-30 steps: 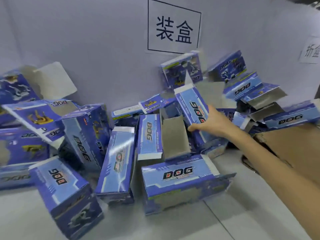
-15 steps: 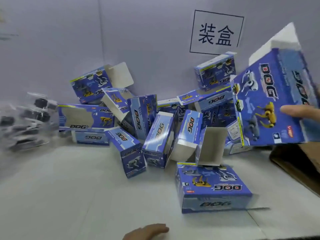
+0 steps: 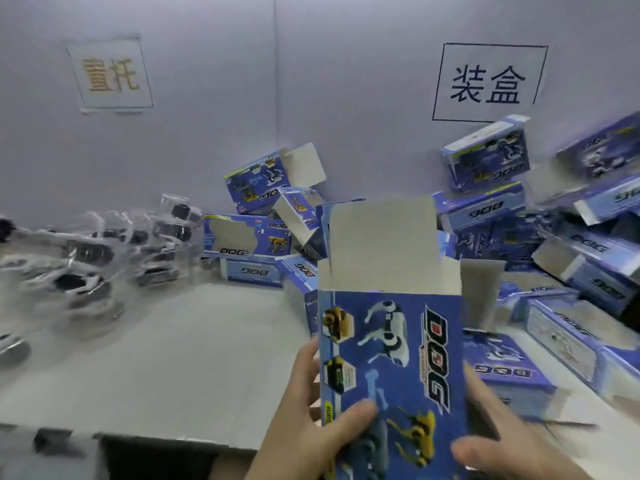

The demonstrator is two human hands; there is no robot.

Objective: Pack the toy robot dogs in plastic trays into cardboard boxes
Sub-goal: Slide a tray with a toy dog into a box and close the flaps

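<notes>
Both hands, left (image 3: 311, 410) and right (image 3: 502, 441), grip an open-topped box (image 3: 391, 358) at lower centre; next, fetching a trayed dog (image 3: 83, 254) from the left.

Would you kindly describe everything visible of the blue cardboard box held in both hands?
The blue cardboard box is upright, printed front towards the camera: white and yellow robot dogs, DOG lettering running sideways. Its top is open, grey-lined lid flap standing up. The left hand grips its left edge, the right hand its right.

Upright blue open-topped box (image 3: 391, 358); trayed dogs (image 3: 86, 258) left
</notes>
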